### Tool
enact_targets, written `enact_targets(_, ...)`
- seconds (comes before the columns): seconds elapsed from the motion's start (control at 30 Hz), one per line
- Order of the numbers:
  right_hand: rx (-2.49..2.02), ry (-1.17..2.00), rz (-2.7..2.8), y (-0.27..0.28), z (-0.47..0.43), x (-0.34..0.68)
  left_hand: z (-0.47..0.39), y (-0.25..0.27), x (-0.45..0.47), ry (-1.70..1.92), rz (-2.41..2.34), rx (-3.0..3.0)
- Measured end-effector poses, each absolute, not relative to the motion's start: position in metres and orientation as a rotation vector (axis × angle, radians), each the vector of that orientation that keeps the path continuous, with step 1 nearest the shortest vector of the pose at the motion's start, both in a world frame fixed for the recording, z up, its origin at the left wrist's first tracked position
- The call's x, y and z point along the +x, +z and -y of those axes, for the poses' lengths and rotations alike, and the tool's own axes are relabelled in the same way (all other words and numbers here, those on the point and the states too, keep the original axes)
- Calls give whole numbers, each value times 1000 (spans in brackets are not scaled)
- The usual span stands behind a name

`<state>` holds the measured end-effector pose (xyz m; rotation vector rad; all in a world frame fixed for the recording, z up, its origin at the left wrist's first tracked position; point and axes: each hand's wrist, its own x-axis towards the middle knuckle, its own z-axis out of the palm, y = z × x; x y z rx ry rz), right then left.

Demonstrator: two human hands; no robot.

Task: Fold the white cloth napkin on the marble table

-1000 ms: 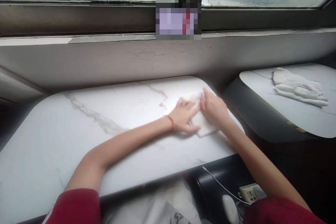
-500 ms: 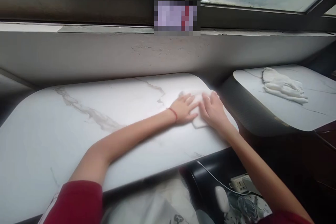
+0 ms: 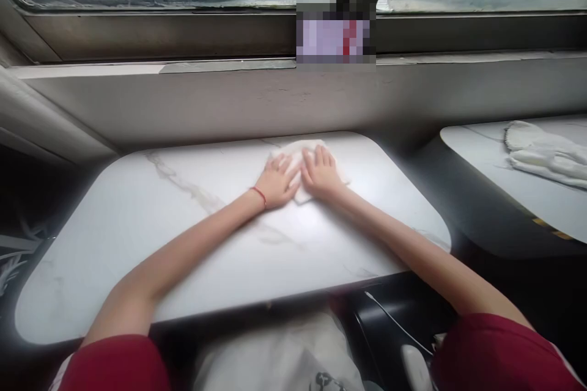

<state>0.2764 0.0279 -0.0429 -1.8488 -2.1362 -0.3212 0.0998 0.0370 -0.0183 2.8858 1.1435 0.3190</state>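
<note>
A white cloth [image 3: 300, 149] lies spread on the far part of a white marble-patterned tabletop [image 3: 220, 281]. My left hand [image 3: 276, 182], with a red string at the wrist, rests flat on the cloth's left part, fingers spread. Beside it my right hand [image 3: 321, 171] presses flat on the cloth, its fingers stretched forward and slightly apart. The two hands are close together at the thumbs. Part of the cloth is hidden beneath them.
A second marble-patterned table [image 3: 486, 159] stands to the right, bearing a pair of white gloves [image 3: 545, 149]. Behind is a low wall [image 3: 206, 104] under a window. Below the front edge are a whitish bag [image 3: 275, 354] and a white cable [image 3: 397, 324].
Both hands have slid left across the tabletop with the cloth, from near its right end towards the middle. The camera view has also turned a little left.
</note>
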Motion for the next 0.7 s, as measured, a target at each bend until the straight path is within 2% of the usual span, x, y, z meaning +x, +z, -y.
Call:
enact_targets(0.2,-1764,-471,2217,-37,131,282,96,-26,95,451,-828,2863)
enact_targets(0.33,-1878,-510,2194,-30,174,288,120,-24,101,385,-634,2896)
enact_targets(0.47,-1976,-449,2151,-29,116,276,63,-17,97,300,-670,2899)
enact_targets(0.7,-1933,-204,2185,-11,-54,177,-66,-2,18,216,-1192,2877)
